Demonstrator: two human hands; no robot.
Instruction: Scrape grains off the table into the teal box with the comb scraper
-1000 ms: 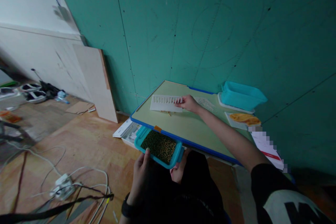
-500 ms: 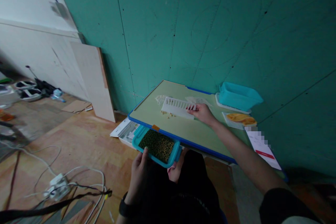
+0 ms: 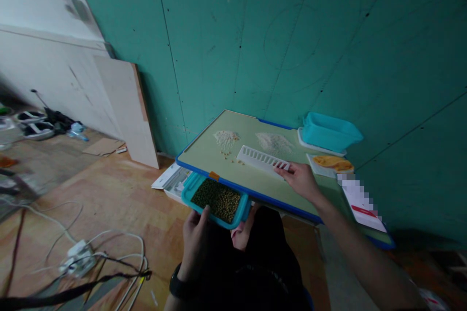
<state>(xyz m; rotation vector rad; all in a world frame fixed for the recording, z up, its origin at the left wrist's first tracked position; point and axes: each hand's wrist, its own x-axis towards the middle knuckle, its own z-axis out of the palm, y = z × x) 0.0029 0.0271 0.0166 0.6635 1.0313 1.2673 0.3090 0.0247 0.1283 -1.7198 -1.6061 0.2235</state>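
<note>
My left hand [image 3: 195, 238] is closed on the near left edge of a turquoise plastic tub [image 3: 187, 195], thumb over the rim. Inside it lie dark green beans [image 3: 206, 193] on the left and tan beans [image 3: 228, 204] on the right. My right hand [image 3: 301, 180] pinches the right end of a white slotted plastic strip [image 3: 259, 161] at the tabletop; whether it touches the surface I cannot tell. Several loose tan beans [image 3: 226, 155] lie left of the strip. Behind are two whitish grainy piles, a left one [image 3: 224, 138] with tan bits and a wider right one [image 3: 273, 142].
The small table [image 3: 215, 158] stands against a green wall. At its right are an upright turquoise container [image 3: 330, 131], a yellow cloth-like item [image 3: 332, 163] on a white base, and paper [image 3: 365, 206]. A white box [image 3: 174, 182] sits below left; cables and a power strip [image 3: 78, 257] lie on the floor.
My right hand has brought the slotted strip nearer and to the right, away from the piles, which now show fully. The tub stays in my left hand, almost unmoved.
</note>
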